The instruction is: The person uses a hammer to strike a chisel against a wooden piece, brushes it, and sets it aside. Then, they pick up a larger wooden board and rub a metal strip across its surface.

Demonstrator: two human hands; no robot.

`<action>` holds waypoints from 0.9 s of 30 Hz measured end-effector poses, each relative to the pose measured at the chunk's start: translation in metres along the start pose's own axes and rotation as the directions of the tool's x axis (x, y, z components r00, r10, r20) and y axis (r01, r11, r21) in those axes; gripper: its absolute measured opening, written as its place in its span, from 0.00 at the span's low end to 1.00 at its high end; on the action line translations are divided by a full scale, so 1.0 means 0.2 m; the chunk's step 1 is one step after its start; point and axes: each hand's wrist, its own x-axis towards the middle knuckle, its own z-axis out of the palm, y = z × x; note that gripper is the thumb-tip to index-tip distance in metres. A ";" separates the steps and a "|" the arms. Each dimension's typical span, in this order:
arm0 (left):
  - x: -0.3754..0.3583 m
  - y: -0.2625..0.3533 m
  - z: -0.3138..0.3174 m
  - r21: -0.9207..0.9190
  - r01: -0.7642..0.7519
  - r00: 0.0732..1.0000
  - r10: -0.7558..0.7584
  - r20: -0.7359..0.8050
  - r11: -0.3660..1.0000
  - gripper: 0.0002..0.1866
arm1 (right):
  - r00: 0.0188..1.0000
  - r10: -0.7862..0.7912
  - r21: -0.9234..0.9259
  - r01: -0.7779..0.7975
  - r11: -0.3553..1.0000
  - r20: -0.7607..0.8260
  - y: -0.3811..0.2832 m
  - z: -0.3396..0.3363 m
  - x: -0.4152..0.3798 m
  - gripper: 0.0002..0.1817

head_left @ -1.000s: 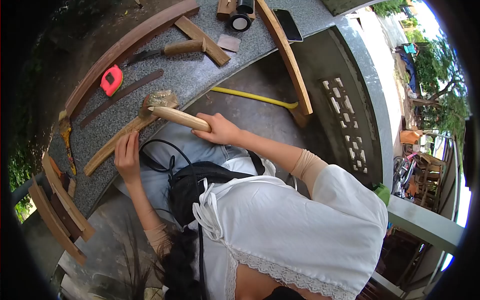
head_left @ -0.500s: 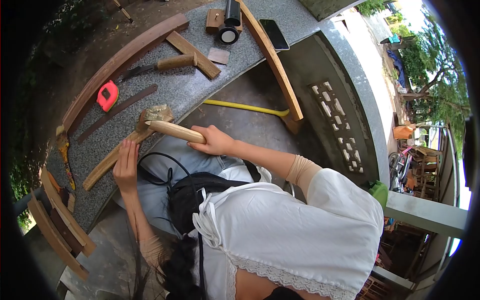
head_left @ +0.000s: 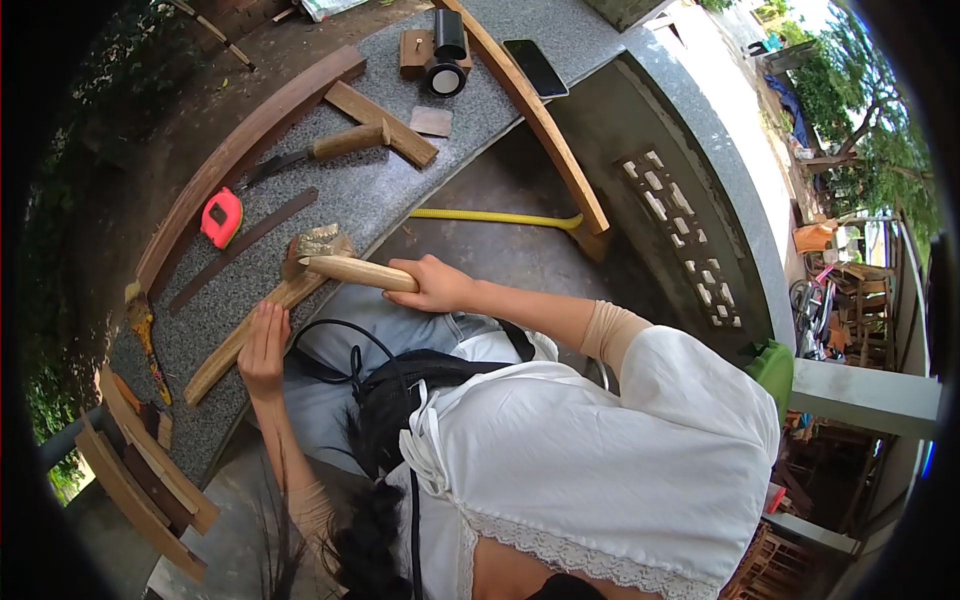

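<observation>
Where the right hand [head_left: 435,284] grips, the wooden handle [head_left: 352,272] is hidden.

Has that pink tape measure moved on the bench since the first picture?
No. Judged against the stone bench, the pink tape measure lies in the same spot, beside the curved beam; only the camera's view has shifted.

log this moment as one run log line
left hand: at wood strip | right hand: gripping wooden-handled tool | on stone bench: red tape measure, phone
</observation>
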 end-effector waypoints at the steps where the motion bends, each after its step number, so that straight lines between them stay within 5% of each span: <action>1: 0.00 0.01 0.00 0.005 0.022 1.000 -0.022 -0.005 1.000 0.13 | 1.000 -0.014 -0.009 0.014 1.000 0.000 0.00 0.00 0.00 0.18; 5: -0.01 0.02 0.00 -0.019 0.059 0.998 -0.059 -0.011 0.998 0.10 | 1.000 -0.018 -0.021 0.018 1.000 0.008 0.01 0.01 -0.01 0.19; 6: -0.06 0.03 0.01 -0.199 0.324 0.937 -0.343 -0.069 0.925 0.08 | 1.000 -0.015 -0.020 0.015 1.000 0.009 0.01 0.01 -0.02 0.19; 9: -0.11 0.01 0.03 -0.327 0.435 0.868 -0.487 -0.093 0.839 0.06 | 1.000 0.004 -0.031 -0.003 1.000 0.009 0.01 0.03 -0.02 0.18; 17: -0.02 0.10 -0.08 -0.020 0.288 0.958 -0.287 0.025 0.957 0.09 | 1.000 -0.011 -0.053 0.010 0.999 -0.008 0.03 0.04 -0.02 0.17; 21: -0.02 0.11 -0.08 0.067 0.308 0.949 -0.311 0.054 0.949 0.09 | 1.000 -0.005 -0.039 0.004 0.999 -0.016 0.03 0.04 -0.02 0.17; 27: -0.09 0.06 -0.07 -0.085 0.319 0.948 -0.318 0.029 0.944 0.08 | 1.000 -0.008 -0.013 0.008 1.000 0.002 0.02 0.02 -0.01 0.16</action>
